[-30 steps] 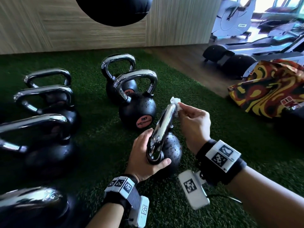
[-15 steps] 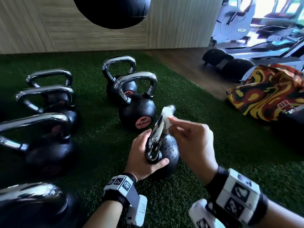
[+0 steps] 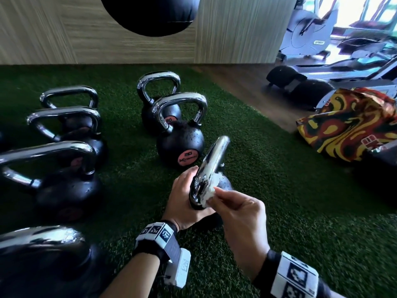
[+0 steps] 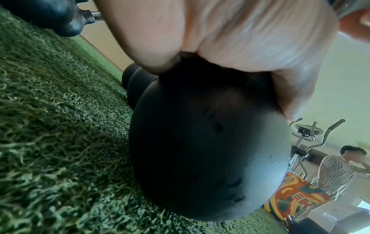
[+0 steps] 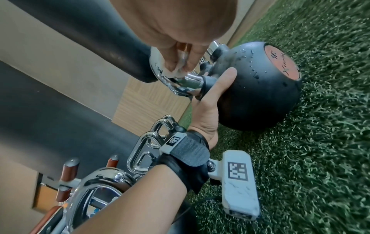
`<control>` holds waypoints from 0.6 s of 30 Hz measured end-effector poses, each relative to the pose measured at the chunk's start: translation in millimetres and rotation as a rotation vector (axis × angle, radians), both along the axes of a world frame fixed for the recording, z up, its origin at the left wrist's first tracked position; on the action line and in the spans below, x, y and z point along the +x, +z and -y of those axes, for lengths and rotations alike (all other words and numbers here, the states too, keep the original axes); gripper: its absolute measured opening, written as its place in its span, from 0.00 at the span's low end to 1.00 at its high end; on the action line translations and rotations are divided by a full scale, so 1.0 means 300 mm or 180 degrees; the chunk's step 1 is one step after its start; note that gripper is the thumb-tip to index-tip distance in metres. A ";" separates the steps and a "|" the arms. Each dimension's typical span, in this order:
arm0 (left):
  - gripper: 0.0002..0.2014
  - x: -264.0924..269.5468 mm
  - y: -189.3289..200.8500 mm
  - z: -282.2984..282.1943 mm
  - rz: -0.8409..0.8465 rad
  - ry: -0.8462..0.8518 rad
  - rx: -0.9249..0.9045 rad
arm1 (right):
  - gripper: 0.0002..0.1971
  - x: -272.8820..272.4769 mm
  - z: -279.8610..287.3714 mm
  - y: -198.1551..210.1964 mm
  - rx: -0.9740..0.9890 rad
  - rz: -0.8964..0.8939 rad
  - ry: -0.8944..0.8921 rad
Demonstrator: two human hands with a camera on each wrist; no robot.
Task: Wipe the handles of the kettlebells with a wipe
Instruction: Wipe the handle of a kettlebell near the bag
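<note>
**Wipe pressed to the near end of a kettlebell handle**

On the green turf (image 3: 279, 190) stands a small black kettlebell (image 5: 258, 88), its chrome handle (image 3: 212, 162) running away from the person. The left hand (image 3: 182, 201) cups the ball from the left, thumb laid across its near side beside the handle's base; its fingers (image 4: 230, 39) curve around the far side, mostly hidden in the head view. The right hand (image 3: 240, 216) pinches a crumpled white wipe (image 3: 209, 195) between thumb and fingers and presses it on the handle's lower, near end (the right wrist view shows the wipe (image 5: 174, 69) bunched on the chrome bend just above the collar).

Just beyond, towards the turf's far edge, stand two more kettlebells in a line: a nearer one with a pink label (image 3: 182, 145), droplets on its ball, and a farther one (image 3: 160, 100) partly behind it. Along the left side runs a row of larger kettlebells (image 3: 62, 168), the nearest cut off by the frame's bottom corner and blurred. A black punching bag (image 3: 150, 14) hangs above, its top out of frame. To the right, at the turf's edge beside the wooden floor, lies a red, yellow and black patterned bag (image 3: 348, 123); exercise machines (image 3: 309, 29) behind it are overexposed and hard to read. The kettlebell's label lettering is too small to make out.
</note>
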State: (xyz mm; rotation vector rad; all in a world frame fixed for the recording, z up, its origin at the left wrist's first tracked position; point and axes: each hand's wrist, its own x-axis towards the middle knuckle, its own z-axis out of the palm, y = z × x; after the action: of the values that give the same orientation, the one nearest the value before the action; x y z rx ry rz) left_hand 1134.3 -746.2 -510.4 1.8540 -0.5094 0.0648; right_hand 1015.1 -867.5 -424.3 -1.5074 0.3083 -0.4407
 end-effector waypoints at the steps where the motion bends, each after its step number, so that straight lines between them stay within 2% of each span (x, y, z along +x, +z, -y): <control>1: 0.48 -0.005 0.006 -0.001 0.0052 0.0014 -0.0006 | 0.11 0.000 0.001 0.000 -0.0033 -0.0010 -0.0005; 3: 0.49 -0.021 0.013 -0.005 0.0138 0.0027 -0.0005 | 0.11 -0.006 -0.002 -0.007 -0.0272 -0.0044 0.0014; 6: 0.49 -0.021 0.002 -0.011 0.0090 -0.0031 0.0021 | 0.10 -0.015 -0.010 -0.016 -0.0949 -0.0077 0.0090; 9: 0.55 0.000 -0.015 -0.017 -0.0116 -0.0160 0.0090 | 0.09 -0.001 0.026 0.000 -0.1682 0.0058 0.0204; 12: 0.60 0.000 -0.010 -0.016 -0.0316 -0.0153 0.0011 | 0.10 0.062 0.099 0.033 -0.2070 0.0004 0.0595; 14: 0.59 -0.002 0.003 -0.017 -0.0167 -0.0110 0.0158 | 0.09 0.126 0.140 0.052 -0.2383 0.0133 0.0898; 16: 0.58 -0.006 0.018 -0.015 -0.0025 -0.0078 0.0289 | 0.03 0.178 0.143 0.065 -0.2843 0.0291 0.1353; 18: 0.59 -0.009 0.023 -0.013 0.0010 -0.0045 0.0331 | 0.04 0.209 0.134 0.070 -0.3075 0.0372 0.1649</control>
State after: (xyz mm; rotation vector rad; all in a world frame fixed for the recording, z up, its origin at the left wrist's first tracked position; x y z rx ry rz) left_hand 1131.6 -742.4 -503.4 1.9517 -0.5369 0.0323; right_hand 1077.8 -907.6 -403.4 -2.3910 -0.4632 -0.2548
